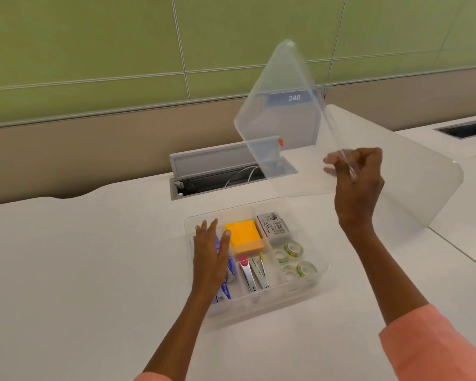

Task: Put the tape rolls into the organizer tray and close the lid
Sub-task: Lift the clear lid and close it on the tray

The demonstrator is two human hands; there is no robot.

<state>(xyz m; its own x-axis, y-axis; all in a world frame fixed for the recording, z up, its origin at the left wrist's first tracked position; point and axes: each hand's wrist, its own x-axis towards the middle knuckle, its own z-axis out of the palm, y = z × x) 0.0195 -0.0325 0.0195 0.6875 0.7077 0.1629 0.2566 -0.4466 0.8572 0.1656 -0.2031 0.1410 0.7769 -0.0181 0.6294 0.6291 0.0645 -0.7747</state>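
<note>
Pinched between thumb and curled fingers of the right hand [359, 177] is one edge of the lid [283, 125], a thin sheet of clear, slightly frosted plastic with rounded corners. It hangs in the air above and behind the organizer tray [318, 279], tilted on a corner so it reads as a diamond, with the wall and a small number plate [294, 97] showing through it. The tray is a shallow, clear plastic box with rounded corners, standing open on the smooth white desk [80, 257]. The left hand [210, 253] lies flat and open-fingered on the tray's left side, gripping nothing, over a pack with purple print [223, 294] whose exact kind is hard to make out. In the tray's right front compartment sit the tape rolls [293, 258], small glossy rings with green and yellow cores, close together. Behind them lies a grey printed box [274, 225]. In the middle of the tray rests a square orange pad of sticky notes [245, 236], and in front of it two metal staplers [254, 273] lie side by side, one with a pink end. Salmon sleeves [434, 345] cover both forearms.
</note>
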